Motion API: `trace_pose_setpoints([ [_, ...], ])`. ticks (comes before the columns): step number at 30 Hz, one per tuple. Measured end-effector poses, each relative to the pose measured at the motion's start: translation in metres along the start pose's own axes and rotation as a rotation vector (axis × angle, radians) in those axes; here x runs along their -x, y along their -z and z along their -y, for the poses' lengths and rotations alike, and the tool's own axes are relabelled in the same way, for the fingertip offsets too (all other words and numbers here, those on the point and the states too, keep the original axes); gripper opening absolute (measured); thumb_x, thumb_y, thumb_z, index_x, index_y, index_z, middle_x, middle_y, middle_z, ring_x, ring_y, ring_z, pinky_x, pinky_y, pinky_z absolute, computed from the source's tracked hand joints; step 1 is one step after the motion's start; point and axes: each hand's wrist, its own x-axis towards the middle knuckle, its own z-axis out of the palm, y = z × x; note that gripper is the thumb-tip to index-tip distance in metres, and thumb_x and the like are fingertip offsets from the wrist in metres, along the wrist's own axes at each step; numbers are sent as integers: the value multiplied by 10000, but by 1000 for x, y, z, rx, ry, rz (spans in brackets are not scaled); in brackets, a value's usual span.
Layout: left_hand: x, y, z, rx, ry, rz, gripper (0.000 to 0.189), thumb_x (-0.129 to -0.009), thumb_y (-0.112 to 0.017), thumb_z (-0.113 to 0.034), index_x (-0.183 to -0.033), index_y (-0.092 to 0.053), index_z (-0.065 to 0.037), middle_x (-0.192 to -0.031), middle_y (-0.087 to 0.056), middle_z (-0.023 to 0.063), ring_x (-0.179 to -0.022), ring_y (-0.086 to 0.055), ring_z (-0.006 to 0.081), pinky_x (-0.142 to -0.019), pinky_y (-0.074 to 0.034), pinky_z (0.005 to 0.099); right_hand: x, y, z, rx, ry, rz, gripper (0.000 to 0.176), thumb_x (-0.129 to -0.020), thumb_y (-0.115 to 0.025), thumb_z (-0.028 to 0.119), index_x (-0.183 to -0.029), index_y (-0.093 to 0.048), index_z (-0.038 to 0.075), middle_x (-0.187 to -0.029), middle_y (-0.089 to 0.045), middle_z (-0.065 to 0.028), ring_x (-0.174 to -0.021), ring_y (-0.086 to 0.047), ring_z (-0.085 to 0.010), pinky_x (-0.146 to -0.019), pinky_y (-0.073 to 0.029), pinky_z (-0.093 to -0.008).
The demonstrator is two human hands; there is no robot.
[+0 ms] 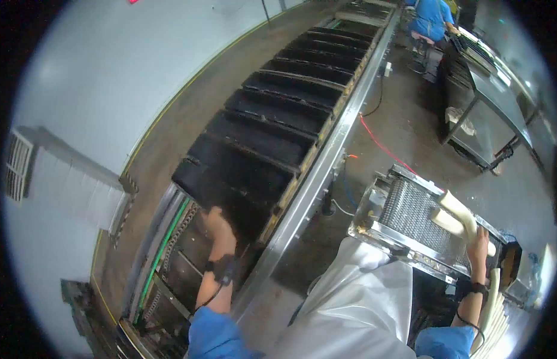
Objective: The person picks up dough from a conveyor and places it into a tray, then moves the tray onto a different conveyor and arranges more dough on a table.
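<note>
On the left, my left hand (pixel 217 226) is at the near edge of a black tray (pixel 236 170), the closest in a row lying on a long conveyor (pixel 302 197). Its fingers are smeared and merge with the dark edge. Over on the right, my right hand (pixel 479 244) is closed on a long pale roll (pixel 461 209), which slants across a small metal mesh belt (pixel 413 200). Another pale roll (pixel 447 222) lies beside it. A dark band with a cord circles each wrist.
Bare chain and a green rail (pixel 162 254) show at the conveyor's near end. More pale rolls (pixel 498 323) are stacked at lower right. A metal table (pixel 497 99) stands beyond, with a person in blue (pixel 431 21) working at it. A red hose (pixel 383 143) crosses the floor.
</note>
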Motion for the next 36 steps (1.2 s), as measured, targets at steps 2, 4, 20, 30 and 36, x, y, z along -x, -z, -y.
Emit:
trace_pose_setpoints([
  [2, -5, -49, -17, -61, 57, -24, 580, -883, -552, -228, -1372, -368, 23, -1346, -464, 166, -1157, -486, 293, -1006, -371, 391, -11, -12, 10, 31, 59, 61, 509, -754, -570, 49, -1254, -482, 10, -1216, -535, -226, -1177, -465, -399, -1000, -361, -464],
  [4, -28, -70, 7, -220, 47, -24, 646, -902, -573, -315, -1400, -336, 22, -1399, -423, 179, -1200, -463, 306, -1022, -357, 404, -24, -5, 41, 14, -13, 185, 604, -715, -616, 124, -1297, -472, 59, -1232, -549, -184, -1193, -463, -372, -1032, -321, -491],
  [20, 304, -231, -31, -298, -227, 1499, 636, -796, -724, -158, -1343, -451, 16, -1333, -504, 233, -1272, -469, 279, -1061, -352, 351, -15, 46, 144, -140, 128, 363, 358, -570, -687, 164, -846, -639, -59, -863, -673, -215, -787, -654, -332, -757, -524, -421],
  [30, 350, -258, -39, -382, -23, 1759, 557, -839, -667, -48, -1340, -440, 36, -1334, -508, 198, -1248, -482, 257, -1021, -382, 352, 167, 215, -35, -1231, -649, -162, 532, -595, -638, 105, -1097, -556, -51, -891, -590, -110, -767, -576, -226, -683, -507, -345],
  [36, 414, -312, 1, -414, -273, 1981, 536, -809, -681, -80, -1309, -502, -9, -1247, -584, 181, -1189, -540, 227, -956, -413, 323, 295, 113, -142, -208, -977, 45, 460, -659, -638, 78, -1094, -537, -33, -1048, -588, -226, -979, -573, -360, -867, -479, -415],
])
